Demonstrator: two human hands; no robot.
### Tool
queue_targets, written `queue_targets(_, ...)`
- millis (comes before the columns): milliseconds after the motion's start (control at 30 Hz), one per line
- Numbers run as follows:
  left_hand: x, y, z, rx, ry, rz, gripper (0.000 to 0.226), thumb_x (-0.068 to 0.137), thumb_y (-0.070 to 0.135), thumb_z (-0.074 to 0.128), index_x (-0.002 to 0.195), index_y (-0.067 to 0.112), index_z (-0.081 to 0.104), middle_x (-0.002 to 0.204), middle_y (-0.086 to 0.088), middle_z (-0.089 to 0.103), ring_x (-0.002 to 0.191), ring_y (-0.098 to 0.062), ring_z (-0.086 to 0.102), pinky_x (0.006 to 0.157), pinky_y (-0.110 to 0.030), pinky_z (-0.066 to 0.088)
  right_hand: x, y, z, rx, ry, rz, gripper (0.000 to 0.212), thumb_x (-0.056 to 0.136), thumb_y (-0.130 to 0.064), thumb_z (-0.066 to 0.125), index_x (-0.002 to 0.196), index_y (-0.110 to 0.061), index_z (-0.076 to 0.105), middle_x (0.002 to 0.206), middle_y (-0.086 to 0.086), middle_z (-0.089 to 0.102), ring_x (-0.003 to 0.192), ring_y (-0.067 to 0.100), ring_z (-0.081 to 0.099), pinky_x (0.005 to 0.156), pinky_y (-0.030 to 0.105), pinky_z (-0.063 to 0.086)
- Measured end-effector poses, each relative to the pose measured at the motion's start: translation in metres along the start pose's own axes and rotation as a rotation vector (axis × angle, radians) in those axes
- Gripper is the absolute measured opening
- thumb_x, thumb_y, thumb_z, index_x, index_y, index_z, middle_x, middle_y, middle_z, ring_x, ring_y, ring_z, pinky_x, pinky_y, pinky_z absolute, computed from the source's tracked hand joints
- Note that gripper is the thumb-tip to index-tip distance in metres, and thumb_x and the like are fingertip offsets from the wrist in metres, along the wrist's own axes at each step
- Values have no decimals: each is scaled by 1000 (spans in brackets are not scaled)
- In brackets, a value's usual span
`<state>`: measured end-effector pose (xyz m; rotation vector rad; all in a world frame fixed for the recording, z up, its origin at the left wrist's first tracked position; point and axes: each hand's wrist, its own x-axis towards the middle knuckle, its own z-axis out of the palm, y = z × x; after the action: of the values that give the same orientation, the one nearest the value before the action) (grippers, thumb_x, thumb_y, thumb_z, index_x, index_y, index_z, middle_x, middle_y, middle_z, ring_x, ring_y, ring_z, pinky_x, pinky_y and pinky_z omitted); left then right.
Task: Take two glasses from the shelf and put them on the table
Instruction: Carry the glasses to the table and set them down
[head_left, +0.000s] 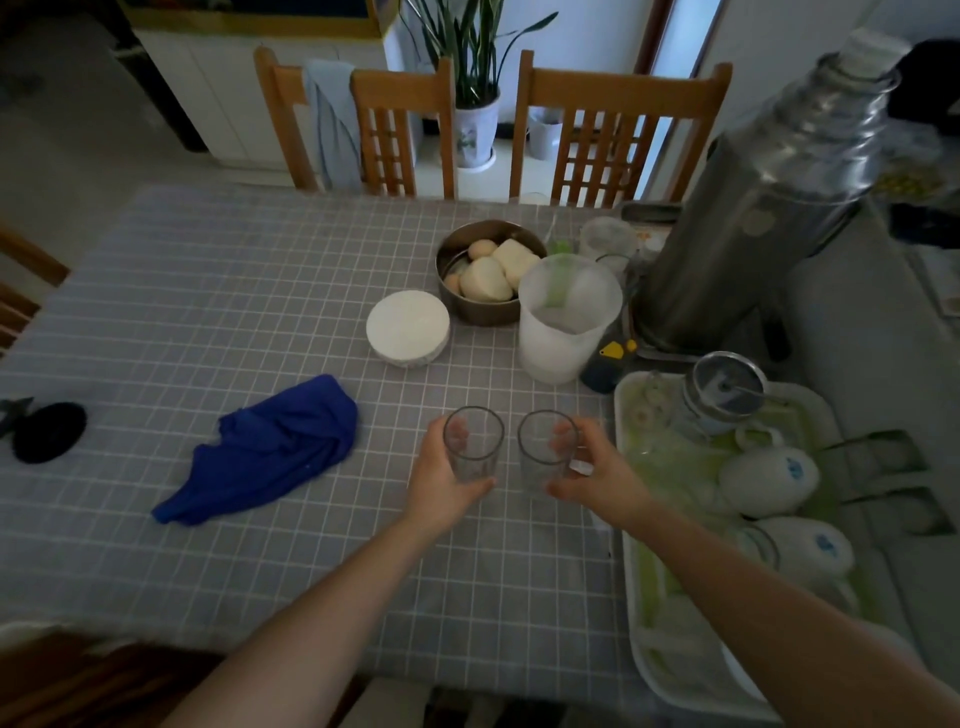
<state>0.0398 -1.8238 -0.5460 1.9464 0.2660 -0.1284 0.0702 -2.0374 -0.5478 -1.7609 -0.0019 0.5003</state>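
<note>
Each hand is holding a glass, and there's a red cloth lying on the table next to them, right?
Not quite. The cloth is blue, not red, as the head view shows. The rest holds: the left hand grips one glass, the right hand the other glass, over the table.

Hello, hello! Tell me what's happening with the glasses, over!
Left hand holds left glass. Right hand holds right glass. Both upright, at the table. Blue cloth off to the left.

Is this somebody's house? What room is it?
Probably a home dining room or kitchen: a table with a checked cloth, wooden chairs pushed up to it, a metal bowl of food, and a tray of washed cups.
</note>
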Motion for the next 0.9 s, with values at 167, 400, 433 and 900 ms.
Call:
queue_targets(167, -4, -14, 4, -7, 82, 12, 78, 61, 14, 83, 123, 28, 38, 123, 1, 51, 113, -13, 50, 95, -32, 42, 1, 5, 0, -3, 5, -8, 60, 65, 2, 78, 101, -39, 52, 112, -3, 58, 111, 11, 55, 77, 22, 51)
queue_targets(400, -7, -24, 8, 37, 118, 63, 76, 60, 23, 83, 121, 31, 38, 122, 2, 50, 112, -12, 49, 93, -31, 44, -3, 8, -3, 33, -26, -6, 58, 67, 9, 74, 108, -25, 51, 115, 3, 55, 112, 13, 55, 78, 28, 54)
queue_targets(433, -8, -25, 8, 41, 123, 64, 77, 60, 23, 83, 122, 27, 39, 123, 2, 50, 112, -12, 49, 94, -34, 45, -4, 8, -4, 23, -36, -8, 57, 67, 10, 74, 108, -22, 51, 114, 3, 55, 112, 13, 54, 77, 27, 54)
queue_targets(900, -9, -32, 10, 13, 111, 6, 78, 61, 26, 83, 126, 30, 39, 125, 5, 50, 115, -12, 48, 96, -30, 40, -6, 13, -1, 0, -35, 14, 62, 67, 0, 75, 107, -40, 50, 116, -9, 56, 115, 9, 52, 77, 23, 53)
